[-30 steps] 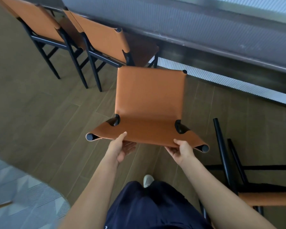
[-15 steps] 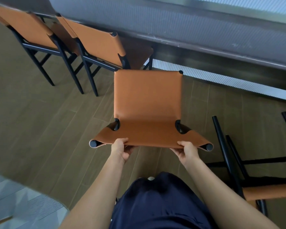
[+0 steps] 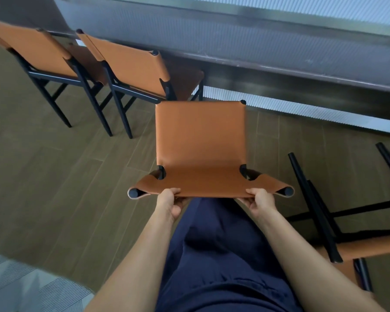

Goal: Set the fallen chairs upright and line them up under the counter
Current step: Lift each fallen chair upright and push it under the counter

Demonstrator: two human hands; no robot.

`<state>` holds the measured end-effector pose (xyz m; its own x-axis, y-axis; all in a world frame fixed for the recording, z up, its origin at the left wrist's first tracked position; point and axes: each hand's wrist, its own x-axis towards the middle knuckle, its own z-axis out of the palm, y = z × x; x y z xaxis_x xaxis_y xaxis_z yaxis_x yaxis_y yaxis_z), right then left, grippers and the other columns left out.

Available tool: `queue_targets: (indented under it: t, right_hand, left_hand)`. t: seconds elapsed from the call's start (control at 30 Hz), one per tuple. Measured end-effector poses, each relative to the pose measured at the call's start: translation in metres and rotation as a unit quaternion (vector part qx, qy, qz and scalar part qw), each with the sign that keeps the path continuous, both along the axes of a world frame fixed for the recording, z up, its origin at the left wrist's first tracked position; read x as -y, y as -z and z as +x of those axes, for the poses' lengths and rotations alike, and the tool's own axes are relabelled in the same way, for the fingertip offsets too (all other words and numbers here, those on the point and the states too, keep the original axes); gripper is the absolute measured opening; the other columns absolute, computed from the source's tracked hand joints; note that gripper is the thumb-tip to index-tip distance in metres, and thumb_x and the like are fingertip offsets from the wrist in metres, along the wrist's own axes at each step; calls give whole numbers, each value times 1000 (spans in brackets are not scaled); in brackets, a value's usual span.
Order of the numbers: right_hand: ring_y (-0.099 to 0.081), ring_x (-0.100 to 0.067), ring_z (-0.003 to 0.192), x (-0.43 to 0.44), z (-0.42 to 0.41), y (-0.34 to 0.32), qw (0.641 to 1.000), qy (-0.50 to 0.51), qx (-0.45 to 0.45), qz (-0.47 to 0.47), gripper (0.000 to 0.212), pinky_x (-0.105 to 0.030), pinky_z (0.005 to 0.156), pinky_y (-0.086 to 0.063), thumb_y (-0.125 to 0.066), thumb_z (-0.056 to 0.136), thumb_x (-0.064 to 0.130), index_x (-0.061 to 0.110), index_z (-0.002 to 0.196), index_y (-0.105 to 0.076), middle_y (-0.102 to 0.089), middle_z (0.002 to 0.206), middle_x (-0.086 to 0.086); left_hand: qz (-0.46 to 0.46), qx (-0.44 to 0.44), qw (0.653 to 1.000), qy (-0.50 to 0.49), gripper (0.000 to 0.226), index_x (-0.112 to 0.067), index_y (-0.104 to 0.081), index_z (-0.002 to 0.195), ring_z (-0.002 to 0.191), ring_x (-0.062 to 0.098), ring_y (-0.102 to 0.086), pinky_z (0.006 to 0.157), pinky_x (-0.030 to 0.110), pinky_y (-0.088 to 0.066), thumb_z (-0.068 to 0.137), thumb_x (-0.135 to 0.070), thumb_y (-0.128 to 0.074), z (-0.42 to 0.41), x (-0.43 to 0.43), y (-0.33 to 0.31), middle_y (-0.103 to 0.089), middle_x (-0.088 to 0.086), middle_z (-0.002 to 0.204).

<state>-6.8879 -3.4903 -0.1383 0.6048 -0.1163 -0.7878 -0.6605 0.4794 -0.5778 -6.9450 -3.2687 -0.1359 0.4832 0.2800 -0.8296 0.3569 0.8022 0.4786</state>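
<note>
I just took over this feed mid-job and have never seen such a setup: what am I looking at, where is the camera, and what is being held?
There is no machine: a person works with bare hands, and every picture comes from one wide camera worn on the head, looking forward and down. The left hand and right hand grip the middle chair by the top edge of its back; it is upright, seat toward the counter. Left of it, two upright chairs, the near chair and the far chair, have their seats under the counter. On the wooden floor at the right lies a fallen chair, not yet set up.
</note>
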Motion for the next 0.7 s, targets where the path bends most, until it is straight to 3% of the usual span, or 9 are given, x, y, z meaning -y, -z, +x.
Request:
queue_targets:
  t: [0.1,0.17,0.37,0.5,0.6,0.7]
  right_hand:
    - [-62,-34,85,-9,9,-11,1000,9,21,2,21,-41,59,-55,-43,88,-19,-2,97,-52,-60,96,-20]
    - [-63,-34,85,-14,10,-14,1000,12,23,3,25,-42,59,-55,-43,87,-20,-2,102,-52,-60,96,-20]
    - [-63,-33,81,-15,4,-15,999,27,17,-11,22,-42,60,-56,-44,87,-20,0,90,-53,-61,94,-20]
    - [-64,-34,82,-17,7,-17,999,38,24,-27,22,-49,72,-58,-47,86,-21,-2,94,-54,-61,95,-21]
    - [-65,-34,81,-24,11,-24,998,47,30,-42,20,-42,59,-57,-49,85,-20,-3,93,-54,-61,96,-22]
    - [-65,-33,79,-30,16,-32,997,45,30,-51,20,-38,48,-56,-50,84,-21,-1,87,-53,-62,94,-21]
  left_hand:
    - [18,14,1000,7,24,3,-45,109,89,37,-56,86,55,-47,92,14,-33,12,-11,-7,-55,20,101]
    - [24,17,999,23,24,3,-46,108,92,37,-56,89,56,-48,91,14,-33,16,-18,-9,-56,19,95]
    - [28,11,998,47,23,4,-46,107,86,35,-57,83,53,-49,91,14,-34,9,-19,-11,-56,19,95]
    - [27,18,998,48,22,3,-47,104,83,35,-57,88,55,-48,91,15,-34,13,-19,-12,-56,19,93]
    - [25,21,999,43,22,4,-48,102,85,36,-58,82,53,-49,90,16,-34,16,-27,-14,-57,21,94]
    - [11,29,999,30,24,4,-48,106,88,37,-58,89,54,-49,90,15,-34,16,-34,-16,-58,21,98]
